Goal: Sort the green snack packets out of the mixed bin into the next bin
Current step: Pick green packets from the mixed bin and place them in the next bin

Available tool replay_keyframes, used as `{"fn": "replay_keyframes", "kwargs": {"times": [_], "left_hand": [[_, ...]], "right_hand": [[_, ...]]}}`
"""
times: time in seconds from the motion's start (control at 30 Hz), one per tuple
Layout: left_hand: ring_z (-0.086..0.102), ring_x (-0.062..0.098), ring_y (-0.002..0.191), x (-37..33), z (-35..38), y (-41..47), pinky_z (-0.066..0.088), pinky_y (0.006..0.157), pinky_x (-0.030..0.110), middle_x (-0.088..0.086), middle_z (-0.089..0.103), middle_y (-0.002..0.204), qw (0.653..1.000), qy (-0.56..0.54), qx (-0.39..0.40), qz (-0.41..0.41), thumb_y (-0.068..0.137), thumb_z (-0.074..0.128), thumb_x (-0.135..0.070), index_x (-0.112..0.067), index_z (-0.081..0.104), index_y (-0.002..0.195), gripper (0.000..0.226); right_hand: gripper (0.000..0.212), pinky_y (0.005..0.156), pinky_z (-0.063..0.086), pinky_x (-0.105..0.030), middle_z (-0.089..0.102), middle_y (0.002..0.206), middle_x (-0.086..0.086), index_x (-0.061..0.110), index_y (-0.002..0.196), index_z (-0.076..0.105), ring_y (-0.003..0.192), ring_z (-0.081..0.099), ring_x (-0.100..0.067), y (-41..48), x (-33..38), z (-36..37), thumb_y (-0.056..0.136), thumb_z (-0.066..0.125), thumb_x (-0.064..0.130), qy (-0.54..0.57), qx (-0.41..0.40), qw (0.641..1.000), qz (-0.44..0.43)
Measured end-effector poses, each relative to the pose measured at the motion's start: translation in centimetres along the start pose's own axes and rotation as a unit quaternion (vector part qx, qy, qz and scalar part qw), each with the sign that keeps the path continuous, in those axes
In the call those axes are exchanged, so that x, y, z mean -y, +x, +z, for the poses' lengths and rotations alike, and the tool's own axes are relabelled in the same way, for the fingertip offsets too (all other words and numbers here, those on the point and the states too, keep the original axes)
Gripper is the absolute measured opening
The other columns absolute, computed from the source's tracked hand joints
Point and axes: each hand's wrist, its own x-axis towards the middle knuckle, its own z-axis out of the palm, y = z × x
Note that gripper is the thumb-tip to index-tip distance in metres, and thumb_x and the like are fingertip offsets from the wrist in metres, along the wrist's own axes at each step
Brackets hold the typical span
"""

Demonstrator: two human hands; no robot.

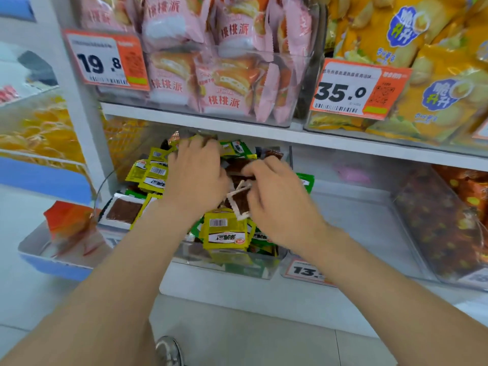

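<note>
In the shelf bin point(264, 270), right fingers point(254, 167) pinch a brown packet point(240, 200); left fingers point(203, 147) unclear.

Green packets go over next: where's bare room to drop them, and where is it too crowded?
Bare: the floor of the next bin, between the mixed bin's right wall and the bin of dark spotted packets; a green packet lies at its left edge. Crowded: the mixed bin, heaped under the left hand and right hand.

Pink snack packs point(224, 83) and yellow bags point(435, 75) fill the upper bins behind orange price tags point(105, 59)
</note>
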Motion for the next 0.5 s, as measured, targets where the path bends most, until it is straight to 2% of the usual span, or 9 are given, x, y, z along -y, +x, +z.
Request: {"fn": "replay_keyframes", "kwargs": {"times": [0.07, 0.13, 0.23, 0.3, 0.4, 0.47, 0.5], "left_hand": [[0.045, 0.037, 0.131, 1.1, 0.6, 1.1, 0.039, 0.102, 0.054, 0.01, 0.053, 0.142, 1.0, 0.011, 0.02, 0.02, 0.091, 0.053, -0.02, -0.017, 0.057, 0.137, 0.046], [0.039, 0.034, 0.14, 2.2, 1.3, 2.1, 0.034, 0.106, 0.058, 0.003, 0.045, 0.155, 0.999, 0.017, 0.035, 0.031, 0.096, 0.048, -0.023, -0.023, 0.051, 0.144, 0.049], [0.029, 0.037, 0.148, 4.0, 2.1, 3.0, 0.025, 0.11, 0.064, -0.004, 0.034, 0.164, 0.996, 0.034, 0.082, 0.012, 0.106, 0.036, -0.041, -0.037, 0.047, 0.148, 0.044], [0.032, 0.04, 0.145, 5.1, 2.0, 3.1, 0.026, 0.11, 0.064, -0.003, 0.038, 0.162, 0.994, 0.032, 0.099, -0.007, 0.106, 0.033, -0.051, -0.041, 0.054, 0.141, 0.043], [0.053, 0.039, 0.126, 6.2, 1.3, 3.0, 0.039, 0.103, 0.06, 0.003, 0.059, 0.138, 0.998, 0.006, 0.062, -0.013, 0.102, 0.042, -0.058, -0.032, 0.066, 0.119, 0.04], [0.054, 0.041, 0.123, 6.7, 1.3, 2.9, 0.038, 0.103, 0.06, 0.005, 0.061, 0.132, 0.998, 0.003, 0.058, -0.029, 0.101, 0.043, -0.06, -0.027, 0.063, 0.113, 0.041], [0.048, 0.042, 0.13, 6.7, 1.4, 2.7, 0.034, 0.108, 0.064, 0.006, 0.058, 0.137, 0.997, 0.01, 0.062, -0.033, 0.102, 0.041, -0.06, -0.025, 0.06, 0.118, 0.042]], "right_hand": [[0.041, 0.091, 0.052, -0.049, 0.06, 0.12, -0.017, 0.005, 0.132, 0.056, 0.109, 0.057, -0.036, 2.9, 0.0, 1.8, 0.096, 0.045, 0.021, -0.035, 0.024, 0.999, 0.018], [0.04, 0.09, 0.052, -0.05, 0.06, 0.122, -0.024, 0.0, 0.132, 0.052, 0.112, 0.058, -0.043, 5.8, -0.4, 3.5, 0.097, 0.051, 0.018, -0.037, 0.051, 0.997, 0.046], [0.035, 0.084, 0.048, -0.048, 0.06, 0.122, -0.03, -0.001, 0.129, 0.049, 0.113, 0.057, -0.048, 9.2, -0.5, 5.2, 0.098, 0.052, 0.015, -0.014, 0.085, 0.991, 0.104], [0.036, 0.09, 0.046, -0.048, 0.059, 0.128, -0.027, 0.002, 0.132, 0.048, 0.119, 0.055, -0.046, 10.6, -0.5, 5.9, 0.101, 0.049, 0.022, -0.014, 0.092, 0.984, 0.155], [0.05, 0.104, 0.042, -0.049, 0.057, 0.138, -0.021, 0.006, 0.136, 0.05, 0.129, 0.052, -0.042, 11.9, -0.7, 6.6, 0.107, 0.033, 0.044, 0.001, 0.117, 0.964, 0.238], [0.055, 0.108, 0.041, -0.049, 0.056, 0.139, -0.019, 0.011, 0.133, 0.053, 0.131, 0.05, -0.043, 12.7, -0.7, 6.8, 0.1, 0.033, 0.051, 0.019, 0.141, 0.951, 0.274], [0.052, 0.106, 0.041, -0.049, 0.059, 0.134, -0.018, 0.015, 0.122, 0.057, 0.127, 0.051, -0.043, 13.0, -0.7, 6.8, 0.09, 0.036, 0.051, 0.029, 0.148, 0.949, 0.278]]}}
